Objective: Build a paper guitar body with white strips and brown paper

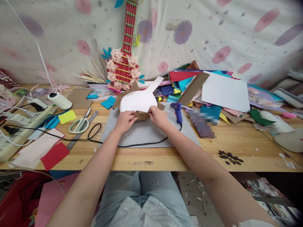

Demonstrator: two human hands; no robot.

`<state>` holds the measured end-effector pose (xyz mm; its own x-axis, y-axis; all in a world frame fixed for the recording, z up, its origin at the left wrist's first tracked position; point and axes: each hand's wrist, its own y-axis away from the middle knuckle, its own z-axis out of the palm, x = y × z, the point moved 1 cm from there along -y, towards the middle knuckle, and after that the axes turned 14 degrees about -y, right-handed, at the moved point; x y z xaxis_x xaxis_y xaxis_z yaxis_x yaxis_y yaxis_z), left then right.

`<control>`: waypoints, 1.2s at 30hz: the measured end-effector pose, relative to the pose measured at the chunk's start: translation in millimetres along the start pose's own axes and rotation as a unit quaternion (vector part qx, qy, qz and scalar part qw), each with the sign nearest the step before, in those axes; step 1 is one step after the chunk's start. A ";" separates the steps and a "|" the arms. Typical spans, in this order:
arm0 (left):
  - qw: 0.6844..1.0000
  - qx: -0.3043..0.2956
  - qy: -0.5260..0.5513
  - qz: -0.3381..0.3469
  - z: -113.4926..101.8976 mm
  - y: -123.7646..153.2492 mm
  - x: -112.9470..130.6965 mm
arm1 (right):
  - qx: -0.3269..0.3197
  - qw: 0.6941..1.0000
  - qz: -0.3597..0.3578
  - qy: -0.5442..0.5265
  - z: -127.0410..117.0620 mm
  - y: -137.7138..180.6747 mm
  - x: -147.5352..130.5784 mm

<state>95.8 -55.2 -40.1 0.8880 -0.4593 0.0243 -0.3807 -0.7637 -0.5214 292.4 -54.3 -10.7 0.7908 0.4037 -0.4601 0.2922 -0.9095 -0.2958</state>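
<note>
A white guitar-shaped cutout [138, 100] lies on a brown sheet [142, 116], its narrow neck pointing up and to the right. The sheet's crumpled edges stick out around the rounded body. My left hand [126, 122] is closed on the near edge of the brown sheet, fingers pressed against the cutout's rim. A little to the right, my right hand [158, 116] pinches the same edge. Underneath is a grey cutting mat [139, 135]. A blue glue gun [178, 112] rests on the mat to the right of my right hand.
Scissors [79, 125] and a metal ruler [81, 130] lie left of the mat, with a black cord [144, 144] across it. A power strip [26, 123] stands far left. A red paper guitar [126, 53] leans at the back. Black beads [230, 157] lie front right.
</note>
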 end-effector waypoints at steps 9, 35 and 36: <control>1.000 0.009 0.021 0.000 3.5 0.9 -1.0 | -0.011 0.992 -0.078 -0.103 9.4 -12.8 3.9; 0.999 0.013 0.032 -0.019 10.0 0.5 -3.0 | -0.104 0.990 -0.088 -0.024 16.1 -31.7 -7.5; 0.999 0.011 0.034 -0.019 9.9 0.3 -3.1 | -0.103 0.990 -0.090 -0.024 17.7 -32.3 -7.3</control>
<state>95.6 -49.6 -48.8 0.8814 -0.4610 0.1026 -0.3406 -0.7710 -0.5381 267.6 -26.1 -12.6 0.6905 0.5608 -0.4569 0.5335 -0.8214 -0.2019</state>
